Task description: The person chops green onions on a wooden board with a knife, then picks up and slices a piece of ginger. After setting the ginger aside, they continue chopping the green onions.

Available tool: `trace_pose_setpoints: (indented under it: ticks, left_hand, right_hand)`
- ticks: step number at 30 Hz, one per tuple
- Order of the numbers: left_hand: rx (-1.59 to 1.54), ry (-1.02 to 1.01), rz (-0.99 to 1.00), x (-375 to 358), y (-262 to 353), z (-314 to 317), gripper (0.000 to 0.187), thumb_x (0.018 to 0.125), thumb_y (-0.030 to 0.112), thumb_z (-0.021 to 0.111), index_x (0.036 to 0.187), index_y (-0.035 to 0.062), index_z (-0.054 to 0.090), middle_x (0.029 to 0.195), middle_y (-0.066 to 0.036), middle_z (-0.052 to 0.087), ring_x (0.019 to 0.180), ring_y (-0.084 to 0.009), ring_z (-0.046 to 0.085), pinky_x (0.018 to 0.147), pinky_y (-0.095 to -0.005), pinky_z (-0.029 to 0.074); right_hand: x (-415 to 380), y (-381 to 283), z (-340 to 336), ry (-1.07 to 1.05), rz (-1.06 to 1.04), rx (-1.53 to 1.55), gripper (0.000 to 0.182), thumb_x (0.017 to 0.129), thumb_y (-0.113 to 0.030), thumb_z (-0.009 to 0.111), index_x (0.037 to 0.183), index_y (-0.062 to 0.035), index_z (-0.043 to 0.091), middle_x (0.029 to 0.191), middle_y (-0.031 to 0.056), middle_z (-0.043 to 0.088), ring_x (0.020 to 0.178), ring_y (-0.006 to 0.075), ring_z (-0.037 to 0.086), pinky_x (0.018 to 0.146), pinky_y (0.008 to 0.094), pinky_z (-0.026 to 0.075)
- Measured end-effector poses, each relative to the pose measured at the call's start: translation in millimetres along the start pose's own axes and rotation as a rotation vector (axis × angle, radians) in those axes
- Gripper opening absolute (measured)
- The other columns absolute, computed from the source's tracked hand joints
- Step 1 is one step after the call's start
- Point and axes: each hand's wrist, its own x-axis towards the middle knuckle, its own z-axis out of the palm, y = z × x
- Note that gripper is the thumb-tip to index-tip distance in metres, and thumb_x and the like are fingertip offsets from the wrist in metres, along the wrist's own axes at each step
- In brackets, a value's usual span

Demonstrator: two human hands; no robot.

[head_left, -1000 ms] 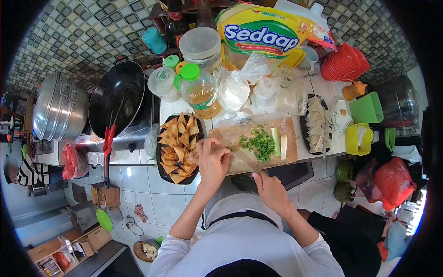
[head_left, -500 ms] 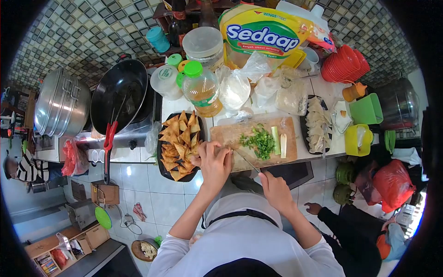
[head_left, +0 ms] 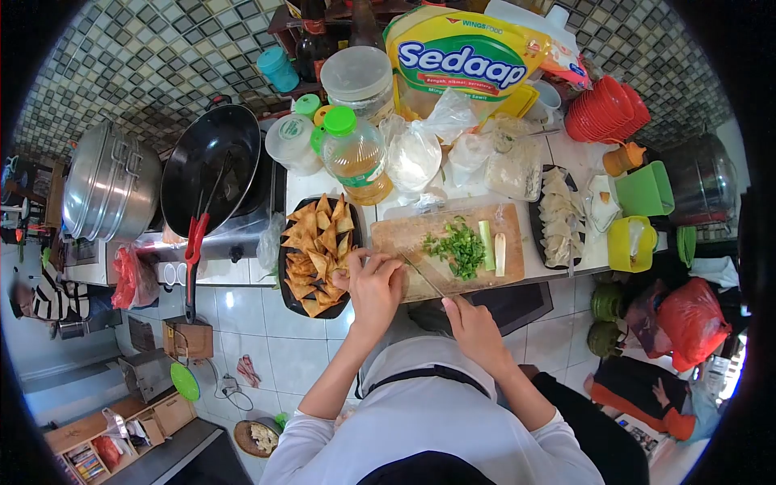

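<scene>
My right hand is closed around the handle of a knife, whose blade slants up and left across the lower left of a wooden cutting board. At the board's left edge, my left hand has its fingers bent and pinched together by the knife's tip; what they hold is hidden. Chopped green leaves lie in a pile on the board. Beside them are a green stalk piece and a paler one. Left of my left hand, a black tray holds golden fried triangles.
A black wok with red-handled tongs sits on the stove at left. Behind the board stand an oil bottle and plastic bags. Pale dumplings fill a dark tray at right. Another person is at lower right.
The view has shifted slightly. My hands and the knife stay almost in place, the knife tilting a little. At lower right, the other person has moved, and the outstretched hand there is gone.
</scene>
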Motion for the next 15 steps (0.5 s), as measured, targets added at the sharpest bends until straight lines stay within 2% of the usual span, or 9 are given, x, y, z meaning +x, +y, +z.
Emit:
trace_pose_setpoints:
  ticks: [3,13,15]
  left_hand:
    - [-0.011,-0.013,-0.009,0.4,0.8,-0.8,0.013,0.067,0.002,0.071,0.078,0.0059,0.069,0.084,-0.005,0.064,0.093,-0.03,0.052,0.078,-0.039,0.043]
    - [-0.03,-0.045,-0.02,2.3,0.4,-0.7,0.012,0.066,0.001,0.07,0.076,0.0073,0.068,0.084,-0.002,0.063,0.093,-0.0288,0.051,0.077,-0.0387,0.038]
    - [-0.012,-0.045,-0.016,3.8,2.8,-3.0,0.012,0.066,0.001,0.071,0.076,0.0075,0.068,0.084,-0.002,0.063,0.093,-0.0287,0.051,0.078,-0.0385,0.038]
  right_hand:
    - [0.7,-1.4,-0.6,-0.022,0.006,-0.113,0.04,0.098,-0.036,0.04,0.092,-0.0008,0.059,0.068,0.0268,0.06,0.065,0.0472,0.059,0.06,0.0547,0.048]
    - [10.7,2.6,1.2,-0.09,-0.028,-0.106,0.041,0.098,-0.038,0.039,0.093,-0.0009,0.057,0.065,0.0265,0.06,0.065,0.0462,0.06,0.058,0.0552,0.048]
    - [12.5,0.1,7.5,-0.037,-0.024,-0.202,0.041,0.098,-0.037,0.04,0.092,-0.0012,0.057,0.065,0.0272,0.06,0.064,0.0458,0.06,0.058,0.0549,0.048]
